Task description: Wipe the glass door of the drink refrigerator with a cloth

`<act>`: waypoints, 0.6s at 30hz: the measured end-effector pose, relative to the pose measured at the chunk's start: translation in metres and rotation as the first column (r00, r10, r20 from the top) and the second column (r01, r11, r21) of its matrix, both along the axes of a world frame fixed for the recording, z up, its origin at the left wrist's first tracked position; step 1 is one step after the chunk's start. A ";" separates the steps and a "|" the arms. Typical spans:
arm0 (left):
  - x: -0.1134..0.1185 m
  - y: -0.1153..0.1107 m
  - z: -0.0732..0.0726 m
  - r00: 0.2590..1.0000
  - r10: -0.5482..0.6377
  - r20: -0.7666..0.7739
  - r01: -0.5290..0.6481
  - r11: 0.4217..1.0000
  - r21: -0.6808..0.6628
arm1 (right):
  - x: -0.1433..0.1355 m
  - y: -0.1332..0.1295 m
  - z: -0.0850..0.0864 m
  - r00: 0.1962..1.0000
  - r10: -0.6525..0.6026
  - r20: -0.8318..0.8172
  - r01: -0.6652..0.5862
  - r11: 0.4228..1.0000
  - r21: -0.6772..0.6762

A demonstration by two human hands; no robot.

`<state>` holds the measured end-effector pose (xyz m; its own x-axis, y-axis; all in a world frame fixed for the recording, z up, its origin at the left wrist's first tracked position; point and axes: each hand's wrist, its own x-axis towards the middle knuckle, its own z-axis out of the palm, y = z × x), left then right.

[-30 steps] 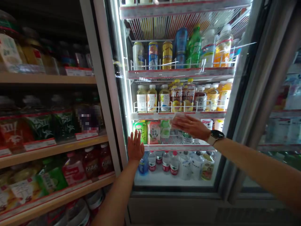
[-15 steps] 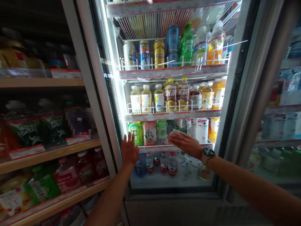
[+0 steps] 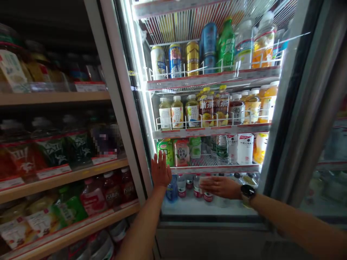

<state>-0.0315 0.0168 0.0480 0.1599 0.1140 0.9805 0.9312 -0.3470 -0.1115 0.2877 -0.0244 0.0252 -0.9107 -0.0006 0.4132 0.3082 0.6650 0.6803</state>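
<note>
My left hand (image 3: 161, 172) rests with its fingers stretched out against the lower left of the glass fridge door, in front of a green drink carton (image 3: 166, 150). My right hand (image 3: 221, 187) lies sideways over the glass lower down, fingers together and extended, with a dark watch (image 3: 247, 190) on the wrist. Beneath its fingers is a piece of white cloth or tissue (image 3: 202, 181), mostly covered by the hand. Behind the glass there stand small bottles with pink labels (image 3: 208, 196) on the bottom level.
Inside the fridge, wire shelves hold cans (image 3: 192, 59), tea bottles (image 3: 177, 112) and white cartons (image 3: 245, 148). On the left, wooden shelves (image 3: 67, 175) carry more bottles. A thick metal door post (image 3: 320, 119) runs up the right side, beside another glass-fronted section.
My right hand has moved down the glass with the white cloth, from the carton shelf to the bottom level. My left hand stays against the door. The view has shifted slightly left.
</note>
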 end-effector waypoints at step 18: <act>-0.004 -0.003 -0.006 0.999 0.022 -0.029 -0.024 0.996 -0.083 | -0.132 0.019 0.059 0.965 -0.117 -0.236 0.123 0.992 0.011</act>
